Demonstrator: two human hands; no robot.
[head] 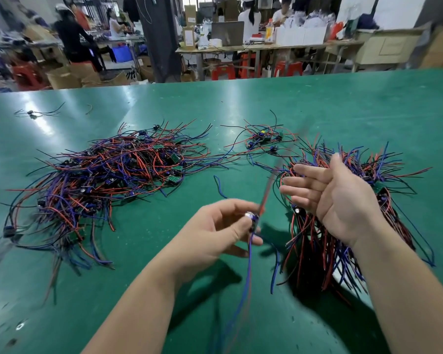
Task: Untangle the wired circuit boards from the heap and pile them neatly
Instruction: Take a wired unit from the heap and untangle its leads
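A big tangled heap (108, 175) of small green circuit boards with red, blue and black wires lies on the left of the green table (343, 111). My left hand (215, 231) pinches one wired board (252, 219) above the table; its wires trail blurred upward and down toward me. My right hand (335, 195) hovers palm-up with relaxed fingers, holding nothing, over a sorted pile (343, 226) of boards whose wires lie roughly parallel. A small cluster (262, 139) of several boards lies further back in the middle.
One stray wired part (32, 114) lies at the far left of the table. Beyond the table's far edge are people, red stools (223, 72), cardboard boxes and workbenches.
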